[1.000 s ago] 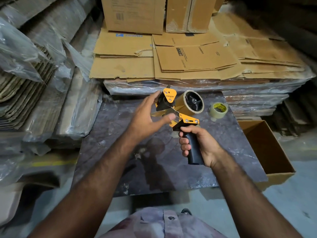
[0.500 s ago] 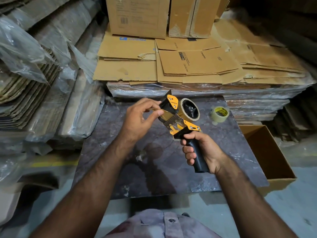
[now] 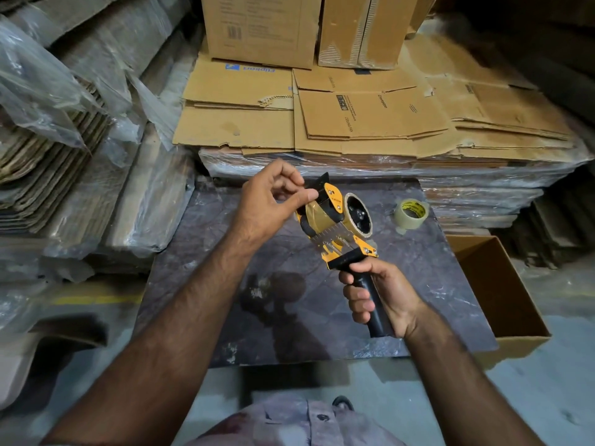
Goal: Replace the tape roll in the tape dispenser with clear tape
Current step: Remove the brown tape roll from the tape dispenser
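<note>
A yellow and black tape dispenser (image 3: 338, 226) is held above the dark marble table (image 3: 289, 317). My right hand (image 3: 380, 294) grips its black handle. A roll of brown tape (image 3: 357, 215) sits on its hub, and a brown strip runs over the roller toward the toothed blade. My left hand (image 3: 273, 201) pinches the black flap at the dispenser's front tip between thumb and fingers. A roll of clear tape (image 3: 410, 212) lies on the table at the far right, apart from both hands.
An open, empty cardboard box (image 3: 502, 284) stands at the table's right side. Flattened cartons wrapped in plastic (image 3: 386, 130) are stacked behind the table, with upright boxes (image 3: 260, 27) on top. Plastic-covered bundles (image 3: 64, 140) crowd the left.
My right hand tilted the dispenser so its front points up and away. My left hand moved from under the blade to pinch the front flap.
</note>
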The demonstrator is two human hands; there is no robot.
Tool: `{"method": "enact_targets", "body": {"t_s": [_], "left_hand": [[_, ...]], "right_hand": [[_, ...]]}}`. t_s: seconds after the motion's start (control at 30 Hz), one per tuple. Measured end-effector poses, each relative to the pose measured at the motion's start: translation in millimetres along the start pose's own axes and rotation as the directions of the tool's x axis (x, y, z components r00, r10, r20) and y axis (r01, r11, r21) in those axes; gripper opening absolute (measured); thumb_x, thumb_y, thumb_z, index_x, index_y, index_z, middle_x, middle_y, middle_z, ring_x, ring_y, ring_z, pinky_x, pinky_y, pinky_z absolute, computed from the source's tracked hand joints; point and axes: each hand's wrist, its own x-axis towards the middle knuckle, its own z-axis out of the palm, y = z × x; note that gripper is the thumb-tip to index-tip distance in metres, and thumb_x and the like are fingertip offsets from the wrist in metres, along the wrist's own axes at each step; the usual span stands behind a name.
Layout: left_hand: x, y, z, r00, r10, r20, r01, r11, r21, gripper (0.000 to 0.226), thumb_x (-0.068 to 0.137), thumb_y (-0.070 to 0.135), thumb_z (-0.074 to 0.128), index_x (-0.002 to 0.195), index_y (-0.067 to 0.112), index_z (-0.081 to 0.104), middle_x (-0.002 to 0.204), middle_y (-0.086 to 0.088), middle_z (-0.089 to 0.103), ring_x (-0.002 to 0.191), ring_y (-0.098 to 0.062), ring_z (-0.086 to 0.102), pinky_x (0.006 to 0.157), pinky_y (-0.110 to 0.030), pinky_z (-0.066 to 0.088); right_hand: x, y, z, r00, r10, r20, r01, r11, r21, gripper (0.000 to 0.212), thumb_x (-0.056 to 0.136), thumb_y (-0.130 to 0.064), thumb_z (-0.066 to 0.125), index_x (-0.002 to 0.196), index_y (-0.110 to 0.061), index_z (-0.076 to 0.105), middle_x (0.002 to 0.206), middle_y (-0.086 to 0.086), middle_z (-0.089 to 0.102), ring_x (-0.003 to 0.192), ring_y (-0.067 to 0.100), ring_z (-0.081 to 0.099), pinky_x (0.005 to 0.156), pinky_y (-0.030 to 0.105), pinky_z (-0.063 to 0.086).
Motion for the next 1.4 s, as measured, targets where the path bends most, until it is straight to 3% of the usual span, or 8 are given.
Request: {"method": "enact_targets", "body": {"t_s": [0.1, 0.2, 0.3, 0.47, 0.77, 1.0, 1.13, 1.4], "left_hand": [[-3.6, -3.3, 6.1, 0.993, -0.033, -0.114, 0.040, 0.997, 0.063, 0.027, 0.083, 0.034, 0.081, 0.094, 0.015, 0.065, 0.091, 0.004, 0.071, 0.087, -0.014, 0.066, 0.077, -0.036, 0.055], [-14.1, -6.0, 12.5, 0.974, 0.140, -0.178, -0.092, 0.963, 0.255, 0.031, 0.084, 0.041, 0.078, 0.099, 0.016, 0.067, 0.105, 0.003, 0.067, 0.101, -0.018, 0.060, 0.084, -0.033, 0.052], [-27.5, -6.5, 21.0, 0.958, 0.286, -0.033, -0.249, 0.880, 0.404, 0.034, 0.081, 0.046, 0.077, 0.101, 0.019, 0.073, 0.116, -0.002, 0.062, 0.111, -0.022, 0.054, 0.092, -0.029, 0.043], [-33.8, -10.2, 27.7, 0.979, 0.189, 0.079, -0.200, 0.794, 0.575, 0.031, 0.076, 0.053, 0.079, 0.095, 0.029, 0.078, 0.140, -0.004, 0.052, 0.131, -0.027, 0.043, 0.100, -0.050, 0.039], [-35.3, -16.5, 37.7, 0.979, 0.194, 0.062, -0.186, 0.729, 0.659, 0.035, 0.084, 0.061, 0.063, 0.072, 0.028, 0.066, 0.125, 0.003, 0.053, 0.123, -0.019, 0.040, 0.098, -0.047, 0.028], [-36.4, -21.1, 48.2, 0.992, 0.123, 0.025, -0.115, 0.816, 0.566, 0.031, 0.087, 0.053, 0.068, 0.074, 0.026, 0.068, 0.113, 0.007, 0.053, 0.117, -0.016, 0.043, 0.093, -0.041, 0.029], [-18.6, -9.4, 46.9, 0.975, 0.221, 0.023, -0.195, 0.802, 0.565, 0.029, 0.088, 0.054, 0.065, 0.094, 0.025, 0.068, 0.113, 0.005, 0.056, 0.114, -0.017, 0.049, 0.092, -0.041, 0.036], [34.6, 15.9, 71.7, 0.954, -0.019, 0.300, -0.268, 0.394, 0.879, 0.104, 0.063, 0.100, 0.030, 0.141, 0.033, 0.042, 0.130, -0.006, 0.063, 0.124, -0.027, 0.055, 0.102, -0.053, 0.031]], "right_hand": [[-0.2, -4.3, 6.7, 0.993, -0.012, -0.118, 0.006, 0.999, -0.051, 0.018, 0.080, -0.028, 0.068, 0.075, -0.013, 0.060, 0.053, -0.001, 0.046, 0.037, 0.012, 0.045, 0.039, 0.025, 0.046], [4.2, -8.3, 14.4, 0.977, -0.041, -0.210, 0.026, 0.997, -0.073, 0.019, 0.082, -0.030, 0.067, 0.074, -0.014, 0.061, 0.056, 0.000, 0.046, 0.042, 0.013, 0.044, 0.041, 0.026, 0.046], [8.2, -12.6, 20.0, 0.973, -0.052, -0.225, 0.038, 0.997, -0.069, 0.020, 0.085, -0.030, 0.063, 0.077, -0.013, 0.057, 0.059, 0.001, 0.048, 0.045, 0.013, 0.046, 0.043, 0.026, 0.046], [8.3, -17.7, 20.7, 0.969, -0.061, -0.238, 0.047, 0.997, -0.066, 0.020, 0.091, -0.028, 0.058, 0.078, -0.012, 0.058, 0.061, 0.002, 0.050, 0.047, 0.013, 0.047, 0.044, 0.025, 0.046], [11.3, -23.2, 19.3, 0.957, -0.091, -0.277, 0.063, 0.992, -0.108, 0.021, 0.092, -0.025, 0.054, 0.076, -0.012, 0.057, 0.062, 0.003, 0.049, 0.048, 0.014, 0.046, 0.043, 0.025, 0.045], [11.1, -22.2, 12.2, 0.933, -0.156, -0.323, 0.083, 0.970, -0.228, 0.022, 0.093, -0.025, 0.052, 0.076, -0.012, 0.055, 0.059, 0.004, 0.049, 0.046, 0.017, 0.045, 0.042, 0.027, 0.044], [12.5, -18.8, 7.9, 0.896, -0.213, -0.389, 0.076, 0.938, -0.337, 0.019, 0.093, -0.022, 0.054, 0.078, -0.010, 0.054, 0.058, 0.006, 0.050, 0.046, 0.020, 0.045, 0.042, 0.028, 0.042], [13.3, -14.8, 4.9, 0.917, -0.221, -0.333, 0.054, 0.894, -0.445, 0.017, 0.089, -0.024, 0.055, 0.081, -0.008, 0.054, 0.058, 0.007, 0.051, 0.047, 0.021, 0.046, 0.045, 0.030, 0.043]]}}
